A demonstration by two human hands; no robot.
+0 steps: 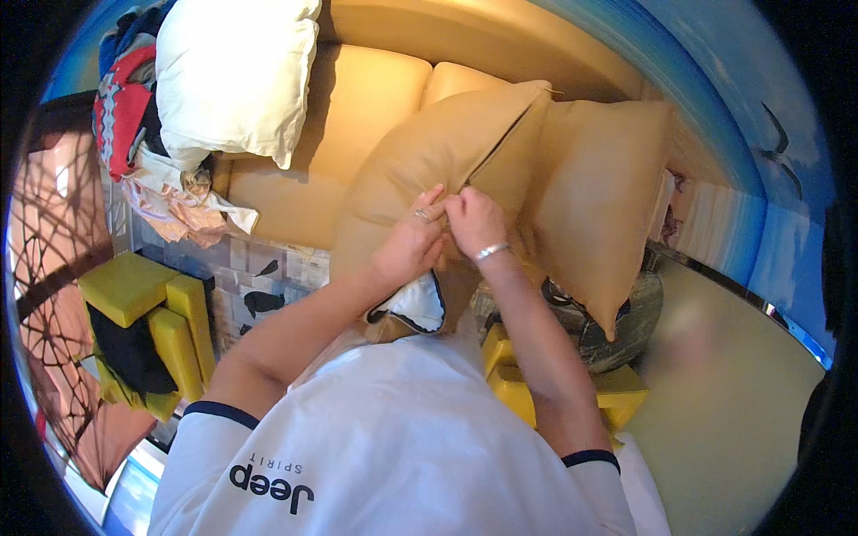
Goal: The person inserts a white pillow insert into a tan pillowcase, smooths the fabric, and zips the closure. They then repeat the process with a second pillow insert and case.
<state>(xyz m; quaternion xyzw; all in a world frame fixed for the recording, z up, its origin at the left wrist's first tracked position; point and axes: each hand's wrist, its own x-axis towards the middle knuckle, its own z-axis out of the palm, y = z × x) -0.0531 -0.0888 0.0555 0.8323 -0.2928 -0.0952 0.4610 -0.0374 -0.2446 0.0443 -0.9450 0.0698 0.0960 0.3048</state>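
Note:
A tan leather-look cushion cover [409, 167] leans in front of me on the sofa. Its dark zipper [504, 146] runs down one edge from the upper corner to my fingers. Below my hands the seam gapes, and a white inner cushion [417, 303] shows between the dark zipper tapes. My left hand [417, 234], with a ring on one finger, pinches the cover's edge beside the zipper. Right against it, my right hand [476, 220], with a silver bracelet at the wrist, grips the zipper line; the slider itself is hidden by the fingers.
Another tan cushion [596, 181] stands to the right. A white pillow [231, 80] and heaped clothes [131, 114] lie at the left of the tan sofa [365, 80]. Yellow stools [131, 288] stand on the left; a yellow piece [623, 392] is beside my right arm.

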